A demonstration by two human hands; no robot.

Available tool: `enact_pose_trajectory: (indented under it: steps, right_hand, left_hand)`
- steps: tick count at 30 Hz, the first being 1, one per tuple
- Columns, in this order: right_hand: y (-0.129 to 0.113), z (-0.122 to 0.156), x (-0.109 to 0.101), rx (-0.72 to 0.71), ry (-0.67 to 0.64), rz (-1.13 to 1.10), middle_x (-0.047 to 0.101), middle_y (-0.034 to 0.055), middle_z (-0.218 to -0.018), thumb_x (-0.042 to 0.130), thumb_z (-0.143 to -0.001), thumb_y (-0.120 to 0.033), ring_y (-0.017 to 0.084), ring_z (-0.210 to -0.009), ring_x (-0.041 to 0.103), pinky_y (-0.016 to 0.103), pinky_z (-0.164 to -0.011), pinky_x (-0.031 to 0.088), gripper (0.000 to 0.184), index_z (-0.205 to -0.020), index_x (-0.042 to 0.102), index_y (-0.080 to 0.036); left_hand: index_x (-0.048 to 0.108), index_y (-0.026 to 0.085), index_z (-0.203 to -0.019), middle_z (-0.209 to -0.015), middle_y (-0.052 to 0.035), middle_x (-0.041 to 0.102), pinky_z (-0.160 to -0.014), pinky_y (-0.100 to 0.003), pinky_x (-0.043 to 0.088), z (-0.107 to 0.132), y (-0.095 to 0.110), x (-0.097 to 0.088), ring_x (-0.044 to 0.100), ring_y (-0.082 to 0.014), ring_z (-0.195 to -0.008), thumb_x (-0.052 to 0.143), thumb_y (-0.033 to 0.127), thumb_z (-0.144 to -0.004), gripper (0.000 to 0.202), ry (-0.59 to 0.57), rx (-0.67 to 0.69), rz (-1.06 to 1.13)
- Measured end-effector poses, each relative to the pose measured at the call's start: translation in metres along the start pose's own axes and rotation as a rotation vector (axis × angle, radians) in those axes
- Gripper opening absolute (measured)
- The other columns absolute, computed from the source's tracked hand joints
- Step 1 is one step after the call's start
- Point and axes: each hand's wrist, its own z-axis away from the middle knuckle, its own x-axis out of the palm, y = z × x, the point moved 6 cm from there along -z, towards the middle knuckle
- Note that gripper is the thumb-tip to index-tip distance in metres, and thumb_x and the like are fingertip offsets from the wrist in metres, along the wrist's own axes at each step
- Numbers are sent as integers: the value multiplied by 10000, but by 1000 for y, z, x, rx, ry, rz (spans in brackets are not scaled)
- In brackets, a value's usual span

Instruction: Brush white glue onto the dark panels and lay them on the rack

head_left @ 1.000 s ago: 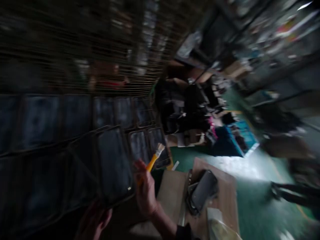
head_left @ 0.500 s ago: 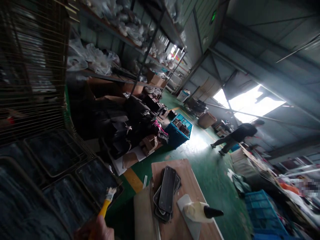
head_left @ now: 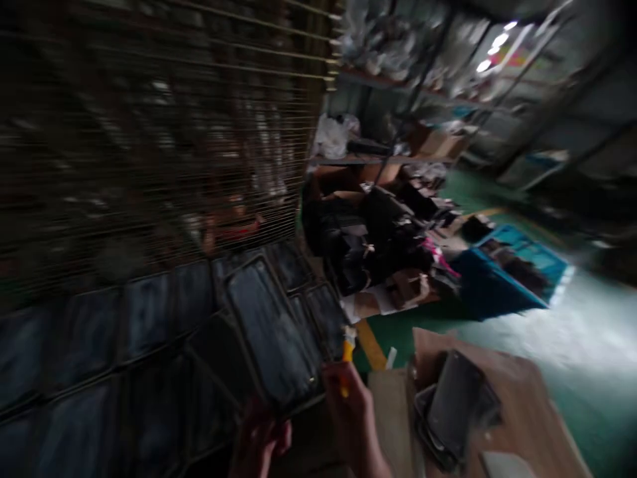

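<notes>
My right hand (head_left: 351,398) grips a paintbrush (head_left: 348,344) with a yellow handle and pale, whitish bristles pointing up. Its fingers are also close to the right edge of a dark rectangular panel (head_left: 271,332) with a raised rim and a streaky wet-looking face. The panel is tilted and overlaps others lying behind it. At its lower corner my left hand (head_left: 261,435) is curled on the edge, blurred and in shadow. Rows of similar dark panels (head_left: 146,312) lie to the left and behind.
A wire rack (head_left: 269,146) stands at upper left. On the right, a wooden board (head_left: 537,405) bears stacked dark trays (head_left: 452,398). Farther off are a blue crate (head_left: 502,292), dark bundled pieces (head_left: 348,245) and shelves (head_left: 393,159) with bags and boxes. The floor (head_left: 597,372) is green.
My view has swung left, so the scene has shifted rightward. My left hand has come into view at the panel's lower corner. The brush stays in my right hand.
</notes>
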Motion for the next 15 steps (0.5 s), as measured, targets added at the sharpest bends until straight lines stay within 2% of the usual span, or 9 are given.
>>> enact_pose_trajectory:
  steps: [1,3,7,10,12,15]
  right_hand:
    - [0,-3,4,-19,-40,-23,710,36,-832,567,-891,-309,132,-734,671,174,-676,508,138,-839,611,-189]
    - [-2,-7,9,-25,-103,-29,713,40,-867,584,-883,-295,141,-780,674,201,-726,515,103,-872,607,-195]
    - [-15,-8,14,-74,-169,-6,706,41,-863,591,-880,-291,139,-735,658,212,-695,512,93,-858,599,-201]
    - [-19,-6,18,-88,-187,-9,702,46,-882,595,-880,-289,140,-742,651,211,-692,508,89,-879,599,-200]
    - [-18,-6,20,-98,-180,-8,701,50,-896,599,-879,-290,150,-786,656,217,-716,510,91,-884,605,-199]
    - [-14,-6,23,-110,-180,19,702,40,-884,601,-881,-296,152,-804,655,215,-731,508,99,-891,620,-199]
  left_hand:
    - [589,216,-786,-559,33,542,-509,-251,437,2,3,-16,522,-118,-498,690,533,-761,334,64,41,1]
    - [599,205,-806,-591,13,570,-538,-252,435,5,6,-35,549,-128,-540,671,517,-783,321,114,112,22]
    - [622,212,-1050,-842,-48,683,-660,-283,485,14,3,-42,631,-170,-711,692,391,-793,321,142,155,133]
    - [522,294,-1288,-1186,-65,650,-817,-327,501,21,5,-45,638,-221,-974,711,291,-762,559,89,163,295]
    - [472,335,-1351,-1339,-43,573,-914,-345,479,21,8,-52,577,-242,-1148,697,268,-765,631,39,171,394]
    - [487,387,-1336,-1370,14,557,-961,-333,468,10,13,-71,536,-214,-1228,623,351,-833,523,51,206,532]
